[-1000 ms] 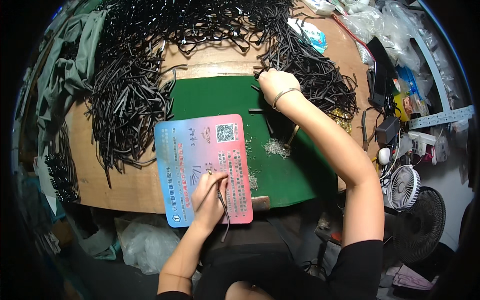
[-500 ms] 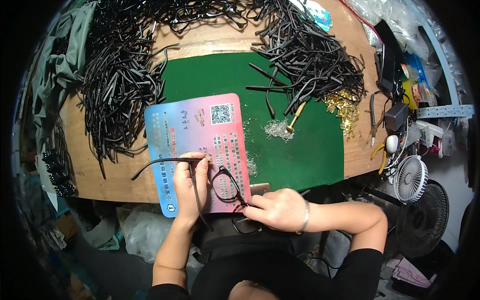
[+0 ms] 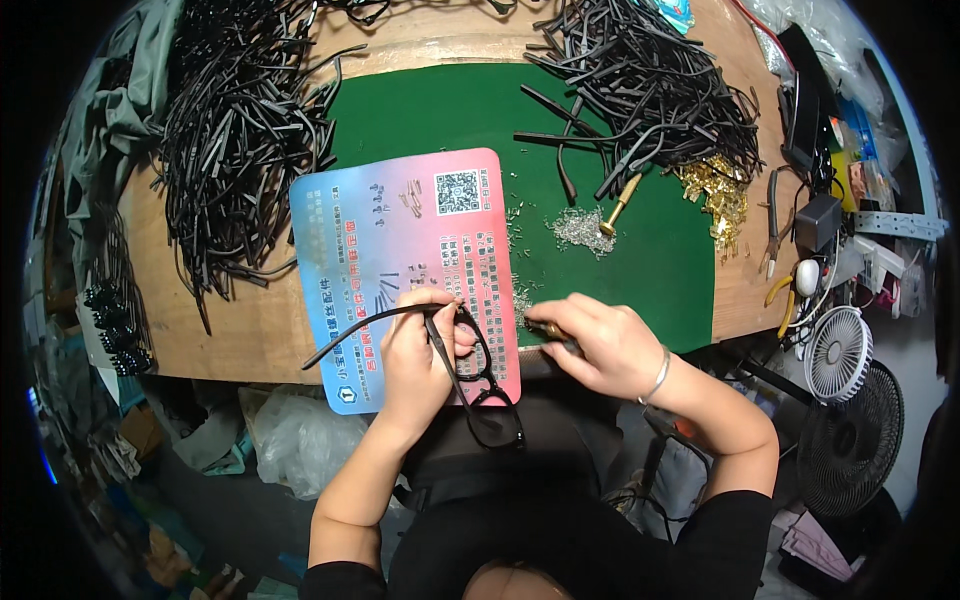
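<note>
My left hand [image 3: 415,360] is closed around a black eyeglass frame [image 3: 488,384], near one hinge. One temple arm [image 3: 350,333] sticks out to the left, and another slants down past my fingers. The frame's two rims hang to the right of the hand, over the lower edge of a blue and pink printed card [image 3: 345,270]. To the right of the frame, my right hand [image 3: 600,345] grips a small tool [image 3: 545,328] with a brass-coloured end; its kind is mostly hidden by the fingers. Small silver screws [image 3: 520,298] lie close to its tip.
On the green mat [image 3: 420,110] lie a brass screwdriver [image 3: 622,205] and a heap of tiny screws [image 3: 583,232]. Piles of black temple arms [image 3: 235,150] flank the mat on both sides. Gold-coloured pieces [image 3: 722,200], pliers [image 3: 771,225] and a white fan [image 3: 837,352] are at the right.
My left hand has shifted right with the eyeglass frame. My right hand has moved up and right, away from the frame, toward the screws. The whole view has shifted slightly.
</note>
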A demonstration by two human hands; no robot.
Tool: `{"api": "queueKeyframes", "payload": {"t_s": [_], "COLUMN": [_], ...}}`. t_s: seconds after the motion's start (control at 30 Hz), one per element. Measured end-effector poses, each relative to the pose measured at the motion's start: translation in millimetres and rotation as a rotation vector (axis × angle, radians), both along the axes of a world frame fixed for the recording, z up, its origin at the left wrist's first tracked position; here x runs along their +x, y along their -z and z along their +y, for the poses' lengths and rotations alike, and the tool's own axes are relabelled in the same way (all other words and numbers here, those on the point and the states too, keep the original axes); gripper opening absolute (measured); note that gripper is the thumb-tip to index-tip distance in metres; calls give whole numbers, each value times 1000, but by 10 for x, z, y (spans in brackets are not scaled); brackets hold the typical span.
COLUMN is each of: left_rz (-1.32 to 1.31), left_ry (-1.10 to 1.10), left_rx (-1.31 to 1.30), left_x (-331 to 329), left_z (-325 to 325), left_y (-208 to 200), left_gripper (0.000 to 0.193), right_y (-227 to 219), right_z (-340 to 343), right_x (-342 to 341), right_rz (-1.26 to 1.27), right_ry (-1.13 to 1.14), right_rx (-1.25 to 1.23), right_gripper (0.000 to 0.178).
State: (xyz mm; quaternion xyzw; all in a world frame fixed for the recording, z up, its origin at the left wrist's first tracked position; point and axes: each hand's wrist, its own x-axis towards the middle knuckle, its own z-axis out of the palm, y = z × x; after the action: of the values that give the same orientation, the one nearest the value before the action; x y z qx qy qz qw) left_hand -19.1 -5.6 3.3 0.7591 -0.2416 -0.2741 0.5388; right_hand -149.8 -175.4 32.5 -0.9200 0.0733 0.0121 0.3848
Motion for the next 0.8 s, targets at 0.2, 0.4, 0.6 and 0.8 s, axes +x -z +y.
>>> {"api": "queueKeyframes", "payload": {"t_s": [0.2,0.4,0.6,0.8], "left_rz": [-513,-455,-394,-301], "left_ry": [150,119,173,153], "left_rx": [-17,-18,21,13], "left_x": [-20,-24,37,-10], "left_z": [26,6,19,49], "left_y": [125,124,25,74], "left_gripper": [13,9,7,15], "right_y": [58,-76,-152,92], "right_z": [-36,-181,-138,-57], "right_x": [-7,-81,74,116], "right_rz": [30,59,71,-28], "right_ry": [71,182,135,153], "right_rx": [56,67,-279,-477], "right_gripper": [29,33,41,43]}}
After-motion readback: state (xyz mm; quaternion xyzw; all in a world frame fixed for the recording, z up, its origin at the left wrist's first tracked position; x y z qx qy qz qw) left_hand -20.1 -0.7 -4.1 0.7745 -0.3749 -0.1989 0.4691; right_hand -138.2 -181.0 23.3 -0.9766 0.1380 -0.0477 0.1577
